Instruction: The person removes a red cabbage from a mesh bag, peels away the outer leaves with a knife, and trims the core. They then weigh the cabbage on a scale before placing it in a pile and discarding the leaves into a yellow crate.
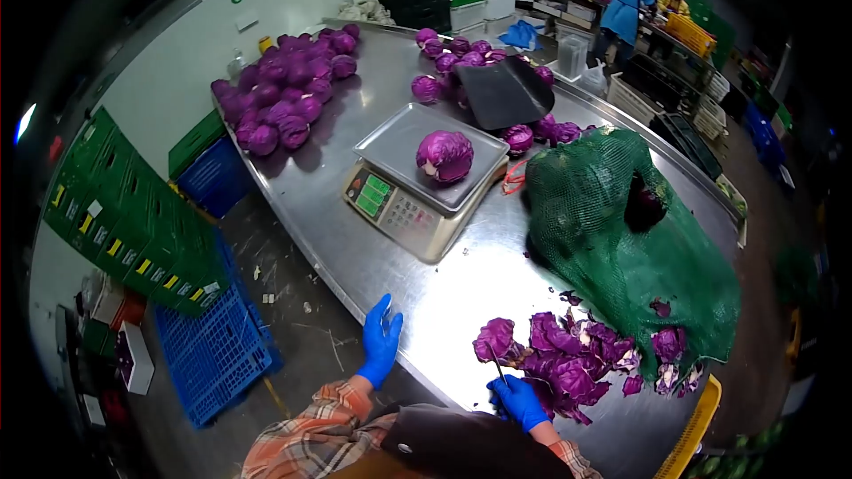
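My left hand (382,341), in a blue glove, is over the near edge of the steel table (355,239), its fingers apart and nothing in them. My right hand (518,401), also gloved in blue, is closed around a thin knife (498,365) whose blade points up at the loose purple cabbage leaves (568,368). One red cabbage (445,157) rests on the pan of the weighing scale (404,206). Right of the scale lies a green mesh bag (595,204) with a dark purple head showing at its opening.
Red cabbages are heaped at the table's far left (288,89) and far side (457,55), beside a black sheet (504,93). Green crates (133,222) and a blue pallet (213,355) stand left. A yellow basket (692,430) is near right. Several people work in the background.
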Motion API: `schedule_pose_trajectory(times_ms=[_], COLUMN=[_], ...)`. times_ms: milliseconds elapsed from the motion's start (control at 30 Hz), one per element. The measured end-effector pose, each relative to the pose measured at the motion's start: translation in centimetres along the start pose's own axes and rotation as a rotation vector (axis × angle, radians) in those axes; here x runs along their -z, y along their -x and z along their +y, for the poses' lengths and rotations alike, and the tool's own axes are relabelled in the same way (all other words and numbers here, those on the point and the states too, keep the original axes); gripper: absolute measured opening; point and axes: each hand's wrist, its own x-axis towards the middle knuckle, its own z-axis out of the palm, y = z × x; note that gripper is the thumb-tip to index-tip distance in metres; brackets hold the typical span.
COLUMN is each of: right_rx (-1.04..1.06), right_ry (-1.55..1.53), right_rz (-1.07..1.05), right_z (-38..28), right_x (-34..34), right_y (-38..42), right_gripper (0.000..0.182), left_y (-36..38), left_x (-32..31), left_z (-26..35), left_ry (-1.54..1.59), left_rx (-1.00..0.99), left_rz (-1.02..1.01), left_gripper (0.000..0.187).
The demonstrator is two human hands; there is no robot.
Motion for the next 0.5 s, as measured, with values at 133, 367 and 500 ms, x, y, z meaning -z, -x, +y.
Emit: schedule_pose_trajectory(times_ms=[133, 367, 500], right_rx=[0.018, -0.019, -0.005], right_ry=[-0.060, -0.060, -0.039], right_rz=[-0.042, 0.018, 0.108], right_z=[0.5, 0.3, -2.4], right_x=[0.1, -0.8, -2.5], right_y=[-1.2, -2.5, -3.3], right_gripper=[0.024, 0.024, 0.029], left_y=[-0.9, -18.9, -32.2], left_x=[1.3, -1.4, -6.0], left_z=[3.4, 9.5, 12.8], left_ry=[-0.301, -0.382, -0.527], left_rx=[-0.191, -0.593, -0.598], left_rz=[-0.071, -0.032, -0.203], left_gripper=[0.051, 0.076, 0.117])
